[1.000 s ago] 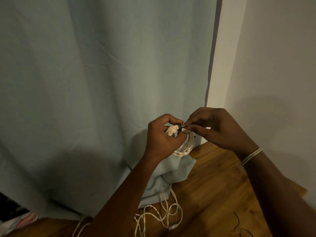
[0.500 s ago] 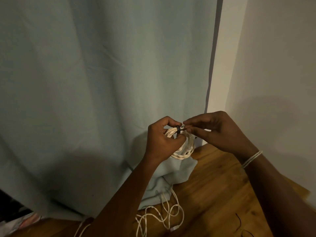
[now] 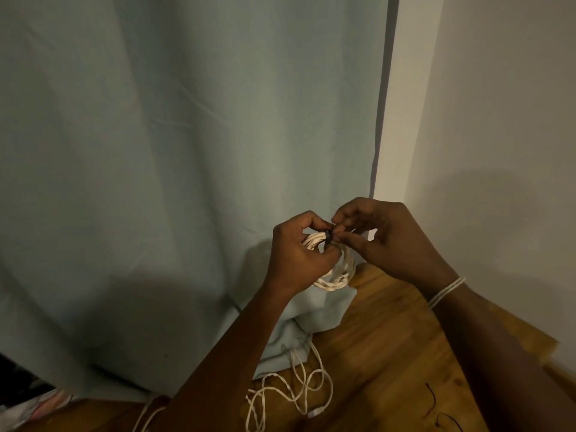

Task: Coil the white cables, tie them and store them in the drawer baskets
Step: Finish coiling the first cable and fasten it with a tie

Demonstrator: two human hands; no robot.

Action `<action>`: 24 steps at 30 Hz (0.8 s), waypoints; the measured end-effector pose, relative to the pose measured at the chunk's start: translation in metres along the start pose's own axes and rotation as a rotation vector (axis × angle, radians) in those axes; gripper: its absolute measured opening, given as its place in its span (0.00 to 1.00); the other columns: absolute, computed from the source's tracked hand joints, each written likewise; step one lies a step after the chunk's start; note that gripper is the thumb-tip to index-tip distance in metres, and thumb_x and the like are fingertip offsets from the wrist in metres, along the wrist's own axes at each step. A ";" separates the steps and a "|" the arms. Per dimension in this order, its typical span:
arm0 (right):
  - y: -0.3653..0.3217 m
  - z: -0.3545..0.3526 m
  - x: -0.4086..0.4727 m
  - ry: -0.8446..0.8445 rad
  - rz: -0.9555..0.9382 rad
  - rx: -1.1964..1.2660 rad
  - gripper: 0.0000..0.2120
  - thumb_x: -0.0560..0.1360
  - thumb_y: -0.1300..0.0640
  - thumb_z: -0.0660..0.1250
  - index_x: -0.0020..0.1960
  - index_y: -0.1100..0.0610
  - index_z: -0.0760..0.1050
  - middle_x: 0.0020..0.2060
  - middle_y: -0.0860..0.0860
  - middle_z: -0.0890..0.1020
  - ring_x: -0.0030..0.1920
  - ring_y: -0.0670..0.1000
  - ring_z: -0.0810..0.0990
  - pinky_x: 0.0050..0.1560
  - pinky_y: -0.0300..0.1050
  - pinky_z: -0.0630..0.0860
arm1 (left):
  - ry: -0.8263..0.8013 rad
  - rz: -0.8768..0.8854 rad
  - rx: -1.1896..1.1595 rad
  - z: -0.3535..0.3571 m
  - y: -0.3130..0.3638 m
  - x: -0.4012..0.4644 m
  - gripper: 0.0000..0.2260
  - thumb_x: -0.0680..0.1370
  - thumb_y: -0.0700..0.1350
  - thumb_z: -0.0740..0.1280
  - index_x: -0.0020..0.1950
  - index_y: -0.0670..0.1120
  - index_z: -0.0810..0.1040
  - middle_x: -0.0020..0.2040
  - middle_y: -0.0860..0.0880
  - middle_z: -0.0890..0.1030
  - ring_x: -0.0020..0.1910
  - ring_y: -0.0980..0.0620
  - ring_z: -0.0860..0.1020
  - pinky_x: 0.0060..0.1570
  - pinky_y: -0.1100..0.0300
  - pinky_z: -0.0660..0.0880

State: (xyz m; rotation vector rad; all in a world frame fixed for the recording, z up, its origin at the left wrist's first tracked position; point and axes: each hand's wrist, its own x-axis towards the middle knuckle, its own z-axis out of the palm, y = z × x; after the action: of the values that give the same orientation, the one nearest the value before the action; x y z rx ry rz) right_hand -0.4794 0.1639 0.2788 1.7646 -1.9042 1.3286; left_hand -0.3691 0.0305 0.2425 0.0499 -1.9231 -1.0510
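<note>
A coil of white cable (image 3: 338, 274) hangs in the air in front of the curtain. My left hand (image 3: 299, 257) grips the coil's upper left side, thumb and forefinger pinching near the top. A small black tie (image 3: 328, 236) wraps the coil at its top. My right hand (image 3: 383, 241) pinches that tie with its fingertips, touching my left thumb. Another white cable (image 3: 290, 391) lies loose and tangled on the wooden floor (image 3: 389, 353) below my left forearm. No drawer or basket is in view.
A pale blue-grey curtain (image 3: 187, 166) fills the left and pools on the floor. A white wall (image 3: 498, 151) stands to the right. A thin black tie (image 3: 436, 410) lies on the floor at lower right. A white band circles my right wrist (image 3: 445, 291).
Both hands stay on the coil at about the same spot. My right fingertips have closed in tighter on the black tie, and the hands have edged slightly up.
</note>
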 end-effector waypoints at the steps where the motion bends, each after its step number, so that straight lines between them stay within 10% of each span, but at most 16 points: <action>1: 0.002 -0.001 -0.001 0.008 0.016 0.036 0.09 0.71 0.60 0.77 0.51 0.57 0.83 0.41 0.42 0.85 0.44 0.40 0.84 0.47 0.34 0.81 | -0.009 0.005 -0.006 0.000 0.000 0.000 0.11 0.67 0.37 0.78 0.44 0.45 0.80 0.38 0.52 0.83 0.32 0.55 0.82 0.31 0.68 0.74; 7: 0.016 -0.003 -0.008 -0.018 0.036 0.306 0.14 0.70 0.62 0.75 0.55 0.63 0.83 0.52 0.54 0.85 0.53 0.52 0.85 0.56 0.43 0.81 | -0.050 -0.036 -0.099 0.003 -0.002 0.004 0.21 0.65 0.42 0.78 0.50 0.55 0.71 0.46 0.47 0.80 0.44 0.47 0.83 0.40 0.54 0.83; 18: 0.032 -0.008 -0.020 0.198 0.114 0.290 0.11 0.74 0.63 0.72 0.56 0.63 0.83 0.47 0.55 0.87 0.44 0.53 0.87 0.50 0.45 0.84 | -0.111 -0.042 -0.131 0.020 -0.004 0.009 0.06 0.76 0.46 0.70 0.50 0.47 0.75 0.46 0.46 0.83 0.47 0.47 0.84 0.49 0.45 0.81; 24: 0.039 -0.008 -0.027 0.198 0.113 0.077 0.16 0.79 0.54 0.66 0.66 0.56 0.78 0.55 0.45 0.83 0.51 0.38 0.83 0.49 0.27 0.77 | -0.040 -0.057 -0.135 0.041 -0.003 0.012 0.07 0.76 0.52 0.68 0.50 0.50 0.76 0.49 0.47 0.84 0.49 0.47 0.84 0.49 0.43 0.81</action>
State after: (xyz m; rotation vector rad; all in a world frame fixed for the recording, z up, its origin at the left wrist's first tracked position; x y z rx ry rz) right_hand -0.5099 0.1824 0.2474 1.5134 -1.8900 1.5718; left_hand -0.4074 0.0498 0.2396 0.0079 -1.8917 -1.2259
